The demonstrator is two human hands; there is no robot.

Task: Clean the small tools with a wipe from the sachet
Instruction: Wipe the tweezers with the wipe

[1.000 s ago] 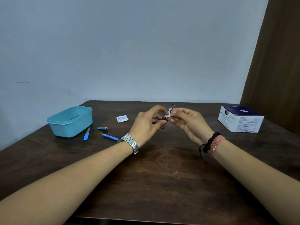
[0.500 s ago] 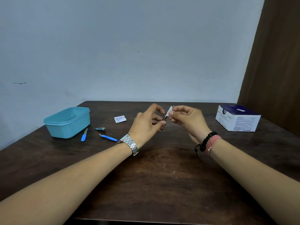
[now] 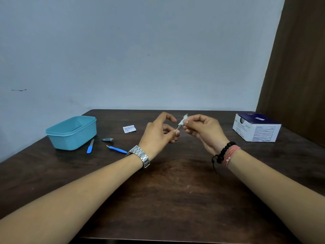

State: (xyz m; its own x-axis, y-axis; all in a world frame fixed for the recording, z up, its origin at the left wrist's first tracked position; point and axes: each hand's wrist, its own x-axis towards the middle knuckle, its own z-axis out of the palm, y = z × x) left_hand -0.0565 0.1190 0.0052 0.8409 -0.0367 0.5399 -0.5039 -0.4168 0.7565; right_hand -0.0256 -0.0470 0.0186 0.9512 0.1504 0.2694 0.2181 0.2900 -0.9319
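Near the surface's left edge, an open light-blue plastic tub (image 3: pixel 71 132) sits as it did a second ago, with a blue-handled nail file (image 3: pixel 90 146) just beside its near corner, a small metal nail clipper (image 3: pixel 107 139) a little further right, and a blue-handled pointed cuticle tool (image 3: pixel 117 149) lying near the person's left wrist, all three untouched and, by the look of it, waiting their turn. Further back toward the far edge lies the torn white printed sachet (image 3: pixel 129 129), flat and apart from everything else. Above the middle of the surface, the left hand (image 3: pixel 158 136) pinches the lower end of a thin silver metal tool (image 3: pixel 181 123) between thumb and curled fingers, forefinger lifted clear, while the right hand (image 3: pixel 202 129) pinches a small folded white wipe (image 3: pixel 182 121) round the tool's upper part. Over the last second the wipe has slid from the tool's lower stretch up toward its tip, and the hands have drawn slightly apart, suggesting a stroke along the shaft is nearly done and this first tool is close to clean. Near the right edge stands a white and dark-blue cardboard box (image 3: pixel 256 128), unmoved.
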